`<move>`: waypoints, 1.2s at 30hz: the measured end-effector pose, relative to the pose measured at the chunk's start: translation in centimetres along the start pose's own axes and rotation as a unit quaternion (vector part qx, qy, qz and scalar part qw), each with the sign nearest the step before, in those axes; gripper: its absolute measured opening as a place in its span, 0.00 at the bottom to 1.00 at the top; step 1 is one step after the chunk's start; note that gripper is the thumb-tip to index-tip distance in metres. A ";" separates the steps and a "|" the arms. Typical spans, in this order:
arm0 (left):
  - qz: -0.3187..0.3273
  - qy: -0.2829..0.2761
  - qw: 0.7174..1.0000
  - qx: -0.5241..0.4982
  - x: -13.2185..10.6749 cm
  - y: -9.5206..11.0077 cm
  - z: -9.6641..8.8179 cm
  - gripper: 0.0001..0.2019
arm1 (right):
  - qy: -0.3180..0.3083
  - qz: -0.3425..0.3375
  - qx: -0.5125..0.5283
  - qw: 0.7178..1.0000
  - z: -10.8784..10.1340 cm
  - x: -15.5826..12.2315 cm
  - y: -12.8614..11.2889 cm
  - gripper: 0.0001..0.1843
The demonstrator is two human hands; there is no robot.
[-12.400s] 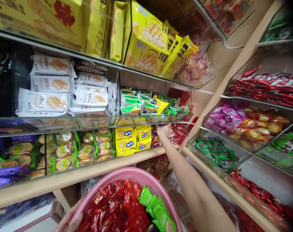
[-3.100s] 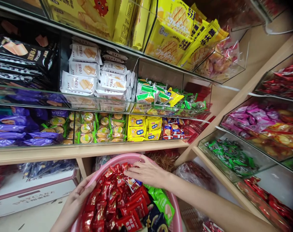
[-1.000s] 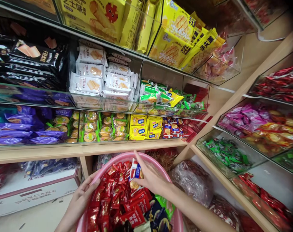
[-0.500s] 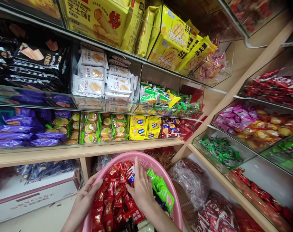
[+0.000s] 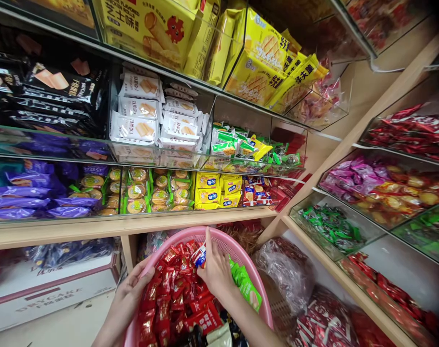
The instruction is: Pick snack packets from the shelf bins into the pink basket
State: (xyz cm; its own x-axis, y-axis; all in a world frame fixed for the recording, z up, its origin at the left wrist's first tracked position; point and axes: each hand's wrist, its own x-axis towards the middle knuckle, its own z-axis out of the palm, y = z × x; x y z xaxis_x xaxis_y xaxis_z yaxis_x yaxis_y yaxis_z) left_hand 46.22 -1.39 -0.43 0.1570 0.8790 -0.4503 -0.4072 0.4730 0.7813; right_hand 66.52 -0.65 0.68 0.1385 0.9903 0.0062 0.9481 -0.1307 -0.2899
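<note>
My left hand [image 5: 130, 294] is closed over the left rim of a round pink plastic basket [image 5: 262, 284], thumb inside and fingers outside. Red wrapped sweets [image 5: 172, 284] fill much of the basket. Over its contents, my right hand [image 5: 217, 267] has the index finger stretched toward the far rim and the thumb held apart. Beside that thumb and index finger lies a small blue-and-white packet [image 5: 198, 255], partly covered by the hand. Green packets [image 5: 245, 284] lie along the right inside wall. Dark and cream-coloured packets [image 5: 219, 336] show near the bottom.
A wooden shelf edge [image 5: 140, 222] runs just beyond the basket. Above it, clear bins hold yellow snack packets [image 5: 208, 190] and white cake packets [image 5: 134, 126]. Sloping bins of sweets [image 5: 330, 226] stand at right. A white carton [image 5: 53, 294] and plastic bags [image 5: 286, 270] sit below.
My right hand has shifted slightly right and turned, showing more of the blue-and-white packet and red sweets. My left hand stays on the rim.
</note>
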 end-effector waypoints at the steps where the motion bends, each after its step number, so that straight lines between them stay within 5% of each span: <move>1: 0.003 0.002 1.000 0.003 0.0 0.0 0.0 0.30 | 0.005 0.003 -0.013 1.000 0.3 -0.1 -0.1 0.55; 9: 0.000 -0.005 1.000 0.011 -0.1 0.1 0.3 0.30 | 0.022 -0.003 -0.086 0.996 1.3 -0.1 -0.5 0.58; 18: 0.002 -0.007 1.000 0.012 -0.4 0.3 0.4 0.30 | -0.019 0.027 0.062 0.998 -2.3 1.8 2.2 0.60; 25: -0.006 0.000 1.000 0.000 -0.4 0.2 0.4 0.32 | -0.031 0.025 -0.007 0.999 -2.5 2.7 2.5 0.58; 36: -0.003 0.016 1.000 0.022 -0.4 0.5 0.8 0.29 | 0.060 -0.034 -0.069 0.995 -1.2 2.5 3.0 0.60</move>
State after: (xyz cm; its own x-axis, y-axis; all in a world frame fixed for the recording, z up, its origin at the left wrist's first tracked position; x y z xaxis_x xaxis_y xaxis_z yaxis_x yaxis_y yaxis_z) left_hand 46.69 -1.48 0.52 0.1306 0.8740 -0.4680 -0.3671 0.4812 0.7961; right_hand 70.10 1.41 1.00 0.0978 0.9857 0.1373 0.9856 -0.0768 -0.1507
